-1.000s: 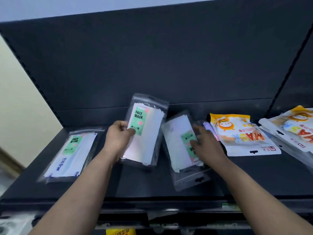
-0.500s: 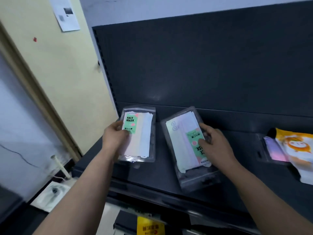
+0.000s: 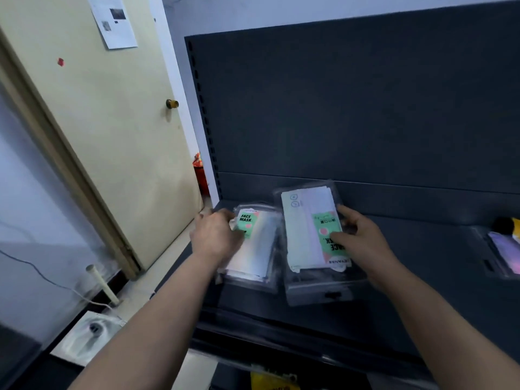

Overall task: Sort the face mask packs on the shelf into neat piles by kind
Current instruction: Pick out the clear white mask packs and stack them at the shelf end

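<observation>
Both forearms reach in from the bottom edge, bare, converging on the left end of the dark grey metal shelf [image 3: 422, 294].

Left hand [image 3: 215, 237]: back toward the camera, wrist straight, thumb laid on top of the left pack [image 3: 254, 249], a clear plastic pack of white face masks with a green FACE MASK label reading upright. Fingers curl out of sight under its left edge, so the hand grips it. The hand and pack are motion-blurred. The left pack sits over the shelf's left front corner; whether it touches the shelf or another pack beneath, I cannot tell.

Right hand [image 3: 363, 240]: wrist bent slightly inward, thumb pressed onto the green label, fingers wrapped round the far right edge of the right pack [image 3: 306, 235]. This is a matching clear plastic mask pack, turned so its label reads upside down. It lies just beside the left pack, their long edges near or touching.

Far right, well apart: a dark-framed pack with a purple face [image 3: 503, 254], cut by the frame edge.

Left of the shelf: a cream door [image 3: 112, 136] with a white paper sheet [image 3: 114, 19] stuck on it.
</observation>
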`<act>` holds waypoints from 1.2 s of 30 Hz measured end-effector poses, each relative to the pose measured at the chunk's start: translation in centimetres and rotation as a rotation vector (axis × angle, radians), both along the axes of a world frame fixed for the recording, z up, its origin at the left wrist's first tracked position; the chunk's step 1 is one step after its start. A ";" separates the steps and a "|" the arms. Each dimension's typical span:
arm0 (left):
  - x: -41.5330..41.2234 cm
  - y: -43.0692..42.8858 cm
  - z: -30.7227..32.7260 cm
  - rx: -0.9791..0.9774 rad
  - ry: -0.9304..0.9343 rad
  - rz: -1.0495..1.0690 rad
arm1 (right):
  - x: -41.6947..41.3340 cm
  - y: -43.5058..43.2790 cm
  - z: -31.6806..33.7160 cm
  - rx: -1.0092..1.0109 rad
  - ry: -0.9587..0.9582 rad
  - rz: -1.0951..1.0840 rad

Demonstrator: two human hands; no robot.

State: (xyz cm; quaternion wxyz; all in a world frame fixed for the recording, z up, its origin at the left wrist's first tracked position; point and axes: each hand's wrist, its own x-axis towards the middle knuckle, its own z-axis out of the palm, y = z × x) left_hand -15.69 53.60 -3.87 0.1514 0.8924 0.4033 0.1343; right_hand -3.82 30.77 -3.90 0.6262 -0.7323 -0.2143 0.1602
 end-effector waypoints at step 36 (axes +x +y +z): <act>9.1 -12.1 0.6 0.163 -0.020 -0.681 | -0.7 -9.0 -1.1 -1.265 -0.785 -0.260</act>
